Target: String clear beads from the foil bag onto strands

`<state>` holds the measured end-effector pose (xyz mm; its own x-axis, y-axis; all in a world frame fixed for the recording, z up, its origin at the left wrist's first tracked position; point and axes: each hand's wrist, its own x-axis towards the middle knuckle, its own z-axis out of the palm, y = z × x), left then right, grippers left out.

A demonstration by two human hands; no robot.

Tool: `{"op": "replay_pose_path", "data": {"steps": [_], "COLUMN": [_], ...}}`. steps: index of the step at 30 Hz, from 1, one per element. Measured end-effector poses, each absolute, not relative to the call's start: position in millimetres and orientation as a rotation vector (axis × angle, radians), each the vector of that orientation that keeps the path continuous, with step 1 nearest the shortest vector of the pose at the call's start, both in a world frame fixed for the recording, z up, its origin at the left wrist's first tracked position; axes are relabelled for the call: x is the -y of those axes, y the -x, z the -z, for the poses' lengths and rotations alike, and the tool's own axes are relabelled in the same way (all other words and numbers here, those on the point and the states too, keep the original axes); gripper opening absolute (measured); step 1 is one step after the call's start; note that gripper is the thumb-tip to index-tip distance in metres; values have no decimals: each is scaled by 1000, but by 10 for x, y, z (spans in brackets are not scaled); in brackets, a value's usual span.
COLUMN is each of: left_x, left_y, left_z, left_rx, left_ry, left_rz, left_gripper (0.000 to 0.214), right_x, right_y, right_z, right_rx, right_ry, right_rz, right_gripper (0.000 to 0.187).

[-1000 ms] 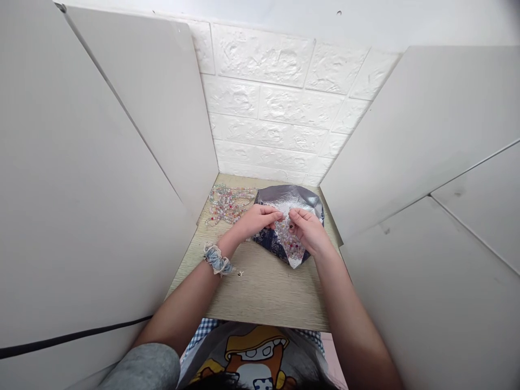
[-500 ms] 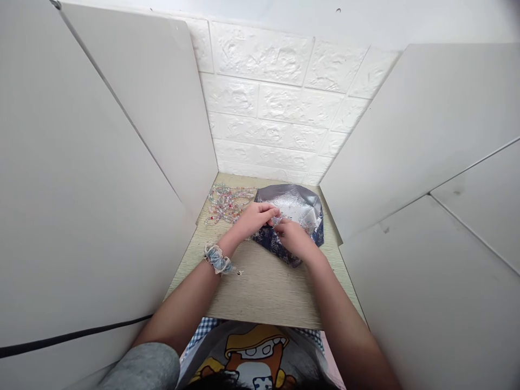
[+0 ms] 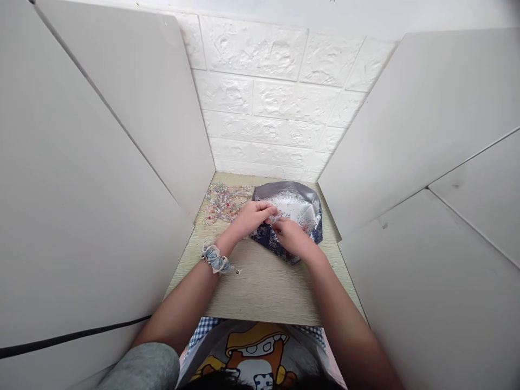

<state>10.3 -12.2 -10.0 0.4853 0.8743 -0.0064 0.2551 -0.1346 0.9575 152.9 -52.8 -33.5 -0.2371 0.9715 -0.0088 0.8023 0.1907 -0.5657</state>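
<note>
Nearby, tangled bead strands [image 3: 224, 203], foil pouch [image 3: 291, 198], scrunchie [image 3: 215, 259]

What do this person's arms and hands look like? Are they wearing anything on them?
The left hand and right hand are bare, without gloves. A frilly pale-blue fabric scrunchie circles the left wrist, and a grey sleeve shows near the top of the left arm. Both forearms are uncovered.

Bright, even light glints on the foil pouch [image 3: 290, 199]; frame edges bow outward.
</note>
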Motion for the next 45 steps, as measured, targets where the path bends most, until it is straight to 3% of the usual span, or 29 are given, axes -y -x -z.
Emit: {"op": "replay_pose_path", "data": {"steps": [3,7,11,45], "left_x": [135,151,169,225], "left_y": [-110,-120,-118,-124], "left_z": [64,25,1,-37], "left_rx": [-989,-978,-968,-894], "left_ry": [-1638,-1577,-1575,-1768], "left_rz": [-718,-717,-731,-703], "left_gripper": [33,29,29,29], "right_x": [493,492,522,555], "right_y": [-1615,-1695,-1674,-1559], "right_z": [262,166,131,154], "right_rx": [1693,1006,728,850], "right_ry": [1591,1294,1072,944], "right_rz": [-763,-1222,-1448,-1551], "right_gripper": [14,24,26,19]}}
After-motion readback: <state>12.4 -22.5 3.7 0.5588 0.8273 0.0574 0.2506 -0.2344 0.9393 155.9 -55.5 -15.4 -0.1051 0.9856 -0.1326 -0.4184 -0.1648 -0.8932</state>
